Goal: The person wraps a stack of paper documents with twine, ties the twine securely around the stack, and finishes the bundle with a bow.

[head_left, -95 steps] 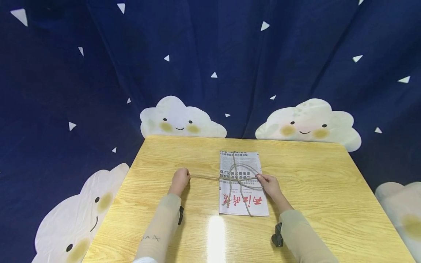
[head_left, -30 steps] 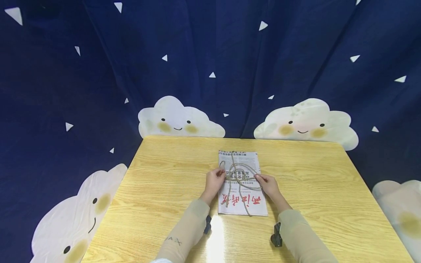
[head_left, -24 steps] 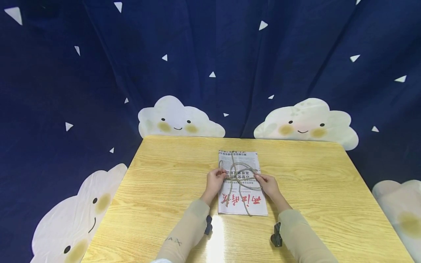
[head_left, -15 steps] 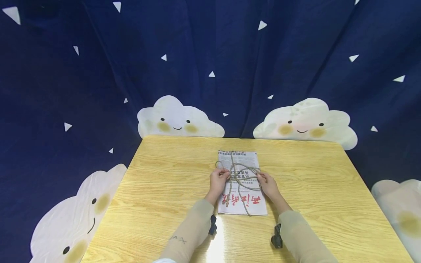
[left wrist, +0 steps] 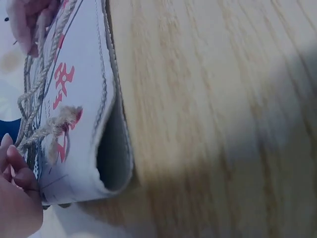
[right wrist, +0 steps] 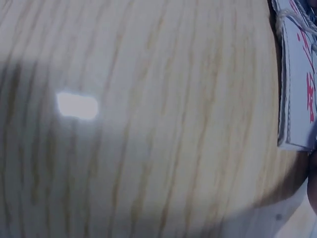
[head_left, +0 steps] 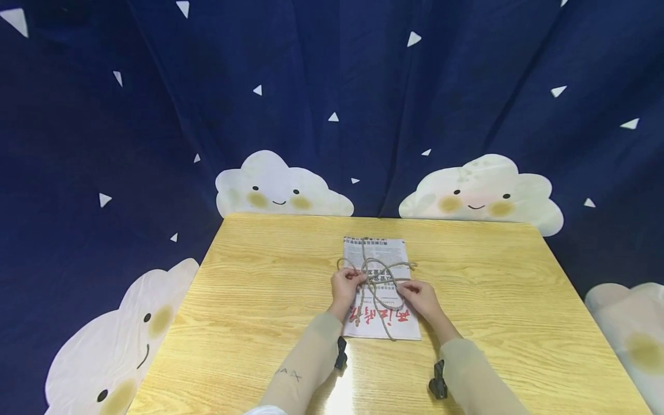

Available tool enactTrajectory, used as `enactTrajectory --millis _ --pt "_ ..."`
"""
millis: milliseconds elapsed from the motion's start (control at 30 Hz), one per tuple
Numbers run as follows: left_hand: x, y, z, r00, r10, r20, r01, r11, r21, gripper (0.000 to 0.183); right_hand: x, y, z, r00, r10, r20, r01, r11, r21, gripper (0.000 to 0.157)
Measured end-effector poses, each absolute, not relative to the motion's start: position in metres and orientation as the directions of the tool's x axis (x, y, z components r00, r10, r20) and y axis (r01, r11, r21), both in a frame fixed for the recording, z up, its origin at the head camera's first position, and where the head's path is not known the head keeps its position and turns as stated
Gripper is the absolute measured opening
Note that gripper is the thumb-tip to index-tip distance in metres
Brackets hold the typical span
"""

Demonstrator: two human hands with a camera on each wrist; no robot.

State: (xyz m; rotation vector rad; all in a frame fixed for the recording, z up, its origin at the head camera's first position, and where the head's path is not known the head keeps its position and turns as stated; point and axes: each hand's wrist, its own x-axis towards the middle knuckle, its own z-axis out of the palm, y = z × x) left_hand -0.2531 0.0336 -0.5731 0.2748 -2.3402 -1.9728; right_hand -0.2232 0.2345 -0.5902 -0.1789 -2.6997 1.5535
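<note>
A folded newspaper bundle (head_left: 381, 329) with red and black print lies on the table, crossed by brown twine (head_left: 381, 261). My left hand (head_left: 345, 291) pinches the twine close to the crossing, over the bundle's left part. At the right edge my right hand (head_left: 420, 298) pinches another strand, its fingertips above the paper. Loose loops spread over the print between both hands. In the left wrist view, a frayed twine end (left wrist: 69, 116) rests on the newspaper (left wrist: 86, 158), whose folded side bulges open. The right wrist view catches only a corner of the newspaper (right wrist: 295, 126).
The wooden table (head_left: 270, 253) extends around the bundle on all sides. Behind it hangs a dark blue curtain (head_left: 290, 52) with white triangles and smiling clouds. Dark wrist cameras (head_left: 438, 380) are strapped to both sleeves.
My left hand has come from the table's left side onto the bundle. My right hand has shifted slightly downward, drawing a loop lower. Twine ends now stick out past the right edge.
</note>
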Motion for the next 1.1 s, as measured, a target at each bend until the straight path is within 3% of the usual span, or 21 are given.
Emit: enactTrajectory --millis 200,400,567,667,833,1100 --pt "-0.248 0.026 -0.574 -0.995 -0.09 -0.03 -0.05 0.227 0.973 0.017 -0.226 0.238 -0.584 -0.987 0.14 0.078 0.018 0.58 -0.814 0.025" --pt "-0.24 0.017 -0.567 -0.999 0.043 0.016 0.036 0.512 0.859 0.017 -0.239 0.249 -0.575 -0.979 0.121 0.162 -0.043 0.656 -0.754 0.03" --pt "-0.235 0.019 -0.562 -0.994 0.107 -0.027 0.049 0.656 0.753 0.024 -0.254 0.255 -0.573 -0.984 -0.021 0.175 -0.131 0.748 -0.651 0.025" --pt "-0.233 0.022 -0.562 -0.991 0.117 -0.059 0.038 0.689 0.724 0.028 -0.263 0.255 -0.573 -0.973 -0.157 0.171 -0.227 0.791 -0.568 0.031" --pt "-0.23 0.029 -0.567 -0.99 0.114 -0.08 0.031 0.738 0.674 0.031 -0.268 0.252 -0.574 -0.948 -0.301 0.105 -0.306 0.767 -0.564 0.037" --pt "-0.23 0.03 -0.567 -0.992 0.115 -0.056 0.058 0.796 0.602 0.024 -0.264 0.248 -0.579 -0.963 -0.228 0.146 -0.271 0.807 -0.526 0.011"
